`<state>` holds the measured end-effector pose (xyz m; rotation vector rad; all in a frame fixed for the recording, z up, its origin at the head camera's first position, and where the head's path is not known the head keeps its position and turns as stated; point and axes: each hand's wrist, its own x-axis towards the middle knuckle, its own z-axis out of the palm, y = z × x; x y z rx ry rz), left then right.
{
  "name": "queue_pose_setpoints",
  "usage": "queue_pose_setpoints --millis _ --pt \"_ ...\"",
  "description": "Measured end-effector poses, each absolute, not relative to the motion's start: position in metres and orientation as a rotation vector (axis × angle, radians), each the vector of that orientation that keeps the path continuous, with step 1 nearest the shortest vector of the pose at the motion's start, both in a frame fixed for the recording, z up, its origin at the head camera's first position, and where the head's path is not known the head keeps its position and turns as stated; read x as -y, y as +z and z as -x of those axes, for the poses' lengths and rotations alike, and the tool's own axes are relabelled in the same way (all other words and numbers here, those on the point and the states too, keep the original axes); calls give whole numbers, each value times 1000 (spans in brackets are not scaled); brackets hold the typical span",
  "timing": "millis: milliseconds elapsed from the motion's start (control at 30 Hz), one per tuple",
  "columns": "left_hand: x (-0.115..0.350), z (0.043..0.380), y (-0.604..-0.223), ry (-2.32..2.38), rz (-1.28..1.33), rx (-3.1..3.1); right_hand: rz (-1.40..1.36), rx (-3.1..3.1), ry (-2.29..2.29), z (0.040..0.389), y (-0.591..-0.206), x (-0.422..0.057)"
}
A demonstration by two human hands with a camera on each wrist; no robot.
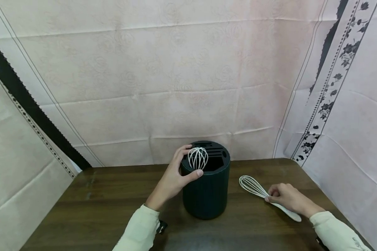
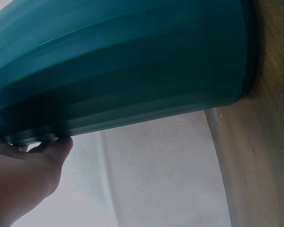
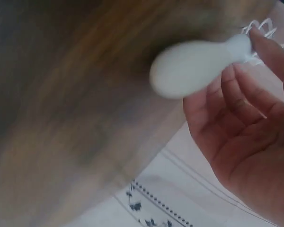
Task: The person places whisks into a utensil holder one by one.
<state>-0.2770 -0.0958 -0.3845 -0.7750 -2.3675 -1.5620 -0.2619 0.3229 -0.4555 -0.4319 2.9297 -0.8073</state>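
Note:
A dark green utensil holder (image 1: 205,195) stands upright on the wooden table, its slotted top facing up. My left hand (image 1: 176,174) grips its left side at the rim, thumb along the front and fingers toward the back. Out of its opening, beside that thumb, rises the white wire head of a whisk (image 1: 198,158); the rest of it is hidden inside. To the right, my right hand (image 1: 289,198) pinches a second white whisk (image 1: 252,185) where wires meet handle. In the right wrist view its rounded handle (image 3: 189,68) points away from the fingertips, low over the tabletop.
The brown wooden table (image 1: 119,209) reaches back to a pale cloth (image 1: 163,76) hung behind it. More cloth hangs on both sides, the right one with a dark floral border (image 1: 330,94). The holder stands near the table's back edge.

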Motion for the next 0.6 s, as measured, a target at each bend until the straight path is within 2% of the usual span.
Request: queue_pose_setpoints --millis 300,600 --pt "95 276 -384 -1574 768 2368 108 -2625 -1268 253 -458 -301" --pt "95 276 -384 -1571 771 2368 96 -2524 -1421 250 -454 -301"
